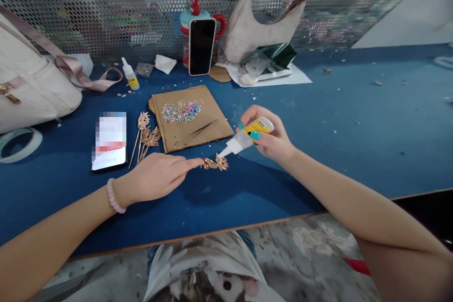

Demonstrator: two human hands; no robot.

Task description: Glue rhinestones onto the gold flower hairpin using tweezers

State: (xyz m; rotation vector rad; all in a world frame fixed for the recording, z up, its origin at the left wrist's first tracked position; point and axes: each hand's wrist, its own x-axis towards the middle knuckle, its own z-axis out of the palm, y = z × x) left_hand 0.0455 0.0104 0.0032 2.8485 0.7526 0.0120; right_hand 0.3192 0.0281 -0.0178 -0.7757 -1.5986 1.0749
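My right hand (272,139) grips a small glue bottle (243,139) with a yellow label, its white nozzle pointing down and left. The nozzle tip meets or hovers just over a gold flower hairpin (222,162); contact is hard to tell. At the hairpin's left end, the closed fingers of my left hand (159,177) hold it close to the blue table, and its stem is hidden. Several more gold hairpins (150,137) lie beyond my left hand. Behind both hands, a cardboard piece (193,139) carries a heap of colourful rhinestones (182,111) and tweezers (203,127).
A lit phone (109,141) lies at left, near a tape roll (21,145) and a white bag (31,71). Farther back stand another glue bottle (130,75), an upright phone (202,47) against a cup (191,19), and a second bag (265,28) before a perforated metal panel (148,0).
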